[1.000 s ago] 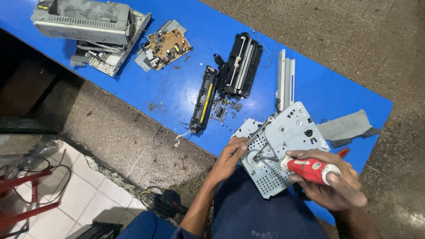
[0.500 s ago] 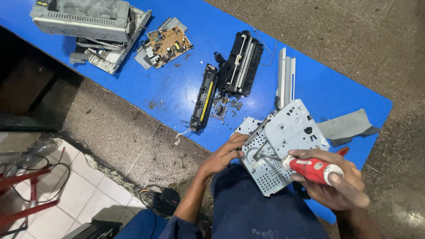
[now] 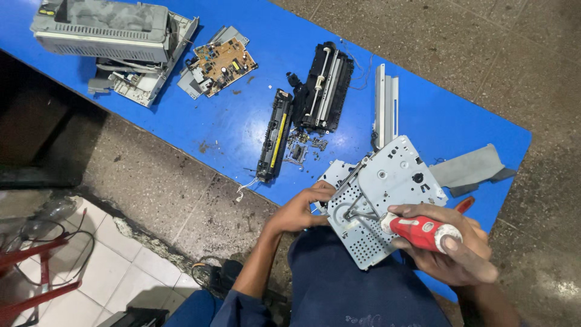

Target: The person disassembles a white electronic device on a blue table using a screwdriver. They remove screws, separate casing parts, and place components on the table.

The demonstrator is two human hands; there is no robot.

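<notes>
The left hand (image 3: 301,212) grips the near edge of the metal plate (image 3: 387,200). The right hand (image 3: 451,245) is closed around a red screwdriver (image 3: 420,231), tip on the plate, which rests between both hands at the bench (image 3: 181,130) edge. Judged well advanced: roller unit (image 3: 324,88), black cartridge (image 3: 273,136), circuit board (image 3: 219,63) and grey casing (image 3: 103,30) already lie apart beyond the hands; the plate's fittings remain. Against half a second ago, the left hand has shifted slightly along the plate's edge.

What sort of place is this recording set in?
Likely a small electronics repair workshop: a blue bench holds a stripped printer housing, a circuit board and roller units, over a worn concrete floor.
</notes>
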